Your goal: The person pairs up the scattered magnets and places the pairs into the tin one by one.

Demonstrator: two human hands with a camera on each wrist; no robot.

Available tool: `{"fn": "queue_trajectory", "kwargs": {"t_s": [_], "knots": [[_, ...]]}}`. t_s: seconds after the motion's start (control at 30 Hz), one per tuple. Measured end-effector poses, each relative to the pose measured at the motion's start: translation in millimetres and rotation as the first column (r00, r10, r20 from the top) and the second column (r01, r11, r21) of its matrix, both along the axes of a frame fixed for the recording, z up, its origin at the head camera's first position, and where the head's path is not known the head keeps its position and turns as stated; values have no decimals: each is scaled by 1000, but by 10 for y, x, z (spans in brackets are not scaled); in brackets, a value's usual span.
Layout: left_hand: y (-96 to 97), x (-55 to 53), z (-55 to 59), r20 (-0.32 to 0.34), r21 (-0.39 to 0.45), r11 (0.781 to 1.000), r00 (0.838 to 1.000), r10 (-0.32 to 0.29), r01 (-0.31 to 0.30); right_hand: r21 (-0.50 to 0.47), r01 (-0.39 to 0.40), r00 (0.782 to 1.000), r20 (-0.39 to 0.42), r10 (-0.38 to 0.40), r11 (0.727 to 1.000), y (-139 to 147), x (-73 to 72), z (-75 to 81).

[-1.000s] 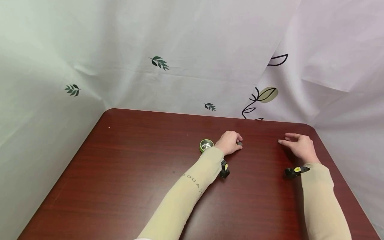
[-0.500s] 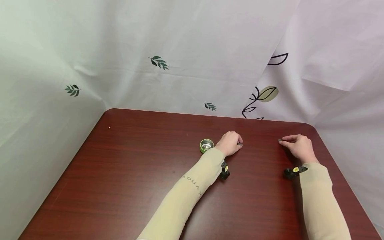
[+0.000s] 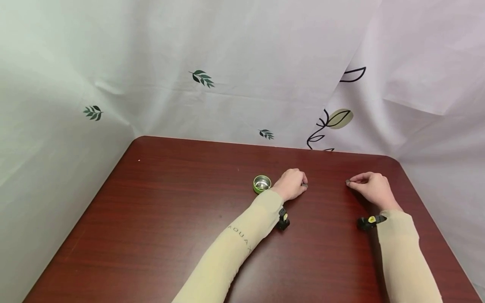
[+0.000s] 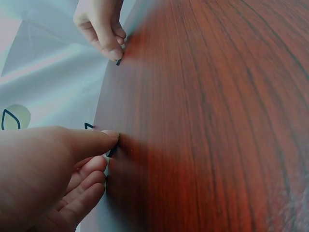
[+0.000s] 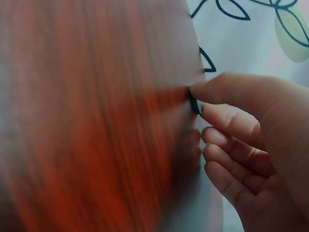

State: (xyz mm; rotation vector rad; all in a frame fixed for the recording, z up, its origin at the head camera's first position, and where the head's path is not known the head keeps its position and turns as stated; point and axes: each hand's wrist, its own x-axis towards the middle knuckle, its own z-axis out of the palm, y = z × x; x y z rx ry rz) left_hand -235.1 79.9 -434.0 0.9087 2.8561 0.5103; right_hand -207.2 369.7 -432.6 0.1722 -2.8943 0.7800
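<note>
L hand (image 3: 290,185), right of ctr in head view: pinches dark pc. A (image 4: 113,151), thumb vs. finger | R hand (image 3: 371,188), farther right: pinches dark pc. B (image 5: 194,104) likewise | pcs. small; prob. light, stiff, maybe slick; best hold: opp. edges

hands: 2, left hand (image 3: 291,185) plus right hand (image 3: 373,190). small dark pieces: 2, one left piece (image 4: 112,152) and one right piece (image 5: 194,104), 1 per hand. round tin (image 3: 255,188): 1. table (image 3: 170,235): 1. sleeves: 2, left sleeve (image 3: 231,244) and right sleeve (image 3: 403,252). black wrist devices (image 3: 365,224): 2, 1 per wrist. yellow spots (image 3: 371,219): 2, 1 per device. printed word (image 3: 240,236) on left sleeve: 1. green leaf sprigs (image 3: 202,78) on cloth backdrop (image 3: 242,38), head view: 3. backdrop panels: can't tell count.
</note>
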Motion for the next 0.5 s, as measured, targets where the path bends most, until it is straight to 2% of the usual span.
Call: {"fn": "queue_trajectory", "kwargs": {"t_s": [0.27, 0.5], "knots": [[-27, 14, 3, -3, 16, 1000, 1000, -5, 5, -10, -39, 999, -33, 39, 999, -128, 47, -26], [-29, 8, -9, 15, 27, 1000, 1000, -5, 4, -19, -60, 998, -16, 59, 998, -266, 56, -31]]}}
